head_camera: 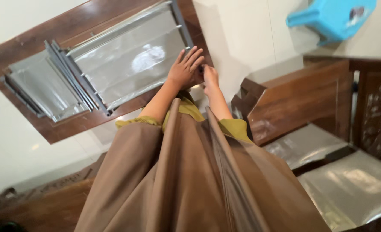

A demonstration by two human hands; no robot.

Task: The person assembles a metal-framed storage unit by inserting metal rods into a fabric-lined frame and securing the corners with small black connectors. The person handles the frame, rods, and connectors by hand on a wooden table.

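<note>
Both your hands are up at the lower right corner of the louvre window (130,60). Left hand (185,68) lies flat on the dark wood frame (76,124), fingers spread, gripping nothing. Right hand (209,76) is curled beside it, touching; can't tell what it holds. Blue plastic stool (332,17) sits well apart.

Both arms extend forward from olive-green sleeves, forearms bare and converging. Left hand (185,68) lies flat, fingers straight and slightly spread. Right hand (210,78) sits just beside it, fingers curled, thumb side touching the left.
</note>
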